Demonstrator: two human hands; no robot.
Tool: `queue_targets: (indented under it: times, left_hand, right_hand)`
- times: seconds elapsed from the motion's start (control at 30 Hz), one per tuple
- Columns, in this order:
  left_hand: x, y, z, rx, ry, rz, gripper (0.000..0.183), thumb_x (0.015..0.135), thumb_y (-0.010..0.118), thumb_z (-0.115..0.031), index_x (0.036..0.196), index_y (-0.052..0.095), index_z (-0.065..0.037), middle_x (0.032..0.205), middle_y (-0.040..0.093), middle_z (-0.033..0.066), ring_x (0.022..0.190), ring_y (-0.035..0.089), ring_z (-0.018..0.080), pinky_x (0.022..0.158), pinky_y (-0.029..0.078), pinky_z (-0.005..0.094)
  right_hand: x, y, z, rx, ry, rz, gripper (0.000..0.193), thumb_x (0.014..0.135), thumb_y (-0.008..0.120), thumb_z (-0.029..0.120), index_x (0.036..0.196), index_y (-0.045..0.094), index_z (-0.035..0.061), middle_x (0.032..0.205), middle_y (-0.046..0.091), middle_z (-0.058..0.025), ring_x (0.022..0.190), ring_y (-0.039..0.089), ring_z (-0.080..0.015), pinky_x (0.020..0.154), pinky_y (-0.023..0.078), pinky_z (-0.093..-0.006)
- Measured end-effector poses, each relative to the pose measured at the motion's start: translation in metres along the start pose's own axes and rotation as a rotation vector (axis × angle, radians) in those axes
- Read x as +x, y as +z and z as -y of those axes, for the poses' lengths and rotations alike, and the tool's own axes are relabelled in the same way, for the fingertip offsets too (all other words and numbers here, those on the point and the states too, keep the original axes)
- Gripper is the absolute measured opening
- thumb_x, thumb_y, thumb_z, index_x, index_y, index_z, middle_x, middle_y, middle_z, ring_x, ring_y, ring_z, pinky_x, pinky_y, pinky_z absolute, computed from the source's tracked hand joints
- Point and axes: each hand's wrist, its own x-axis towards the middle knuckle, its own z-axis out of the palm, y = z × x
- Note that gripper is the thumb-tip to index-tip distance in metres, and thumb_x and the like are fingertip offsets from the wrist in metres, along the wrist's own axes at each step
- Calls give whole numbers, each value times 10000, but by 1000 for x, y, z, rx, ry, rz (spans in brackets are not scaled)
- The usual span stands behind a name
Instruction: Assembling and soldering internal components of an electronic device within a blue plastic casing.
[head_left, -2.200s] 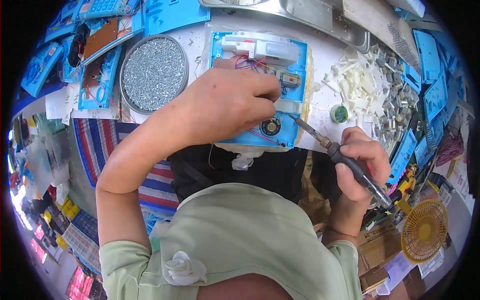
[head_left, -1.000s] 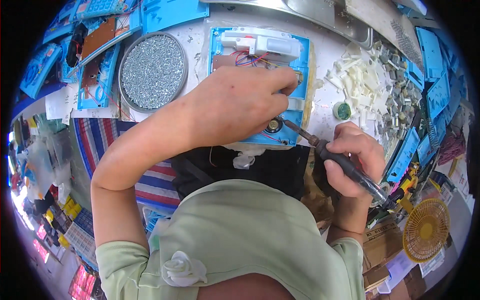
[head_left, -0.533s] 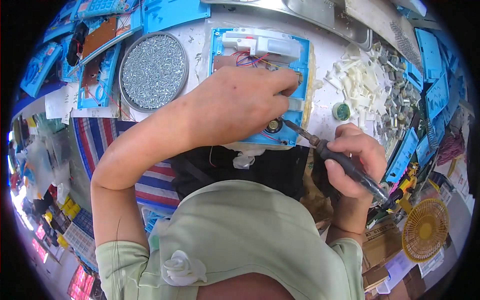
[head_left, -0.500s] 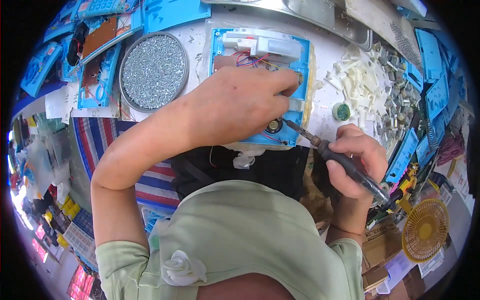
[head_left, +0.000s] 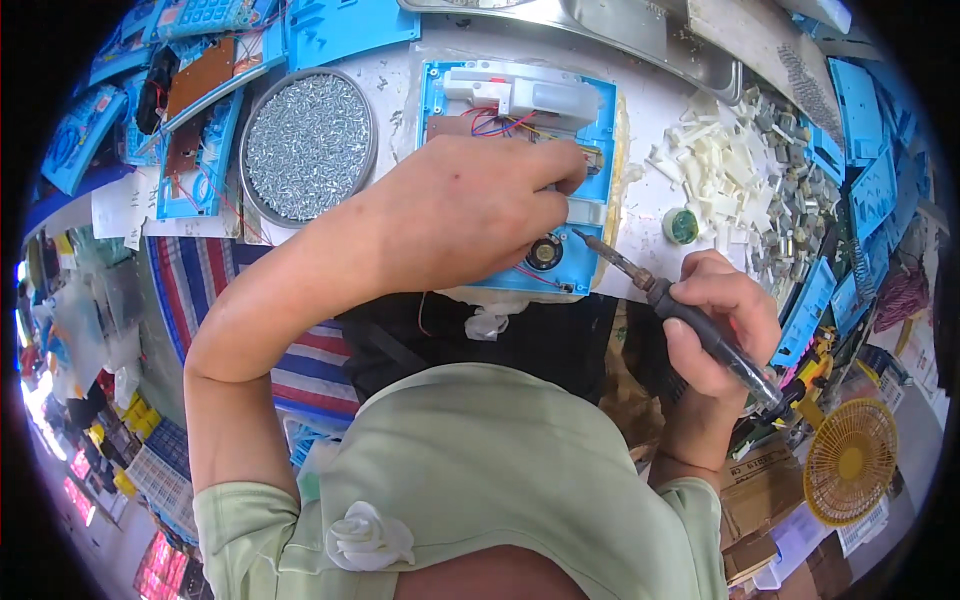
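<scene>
A blue plastic housing (head_left: 605, 110) lies before me, with a white plastic part (head_left: 560, 98), thin red and blue wires (head_left: 500, 122) and a round black speaker (head_left: 546, 252) inside. My left hand (head_left: 470, 205) reaches across its middle, fingers bent and closed. Whatever they grip is hidden beneath the hand. In my right hand (head_left: 725, 325) is a soldering iron (head_left: 700, 335), held by its dark handle like a pen. Its thin tip hovers at the housing's right side, close to the speaker and left fingertips; contact cannot be made out.
A round tray of small screws (head_left: 308, 145) sits at left, near more blue housings (head_left: 200, 150). On the right are a small green tin (head_left: 681, 226), a heap of white plastic pieces (head_left: 715, 165) and small metal parts (head_left: 800, 200). A metal tray (head_left: 640, 35) borders the back.
The soldering iron's tip has shifted slightly up and right, and my right hand moved a little right. My left hand has shifted slightly left, still closed over the housing.
</scene>
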Motion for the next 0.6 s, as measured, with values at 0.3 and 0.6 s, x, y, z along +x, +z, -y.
queue_targets:
  times: [0.3,0.6]
  left_hand:
    - [2,2,-2,11,-9,6,161,769,739,-45,875,617,-42,1130,619,66,946,671,268,762,564,392]
    - [3,1,-2,17,24,9,167,762,740,-64,869,614,-45,1110,609,59,916,671,256,743,561,380]
  right_hand:
    - [3,6,3,-26,-1,49,310,661,771,22,961,693,12,576,443,-9,525,459,-191,510,341,-321]
    - [6,8,1,-29,6,79,306,653,773,24,949,695,19,562,441,-11,518,451,-197,509,343,-326]
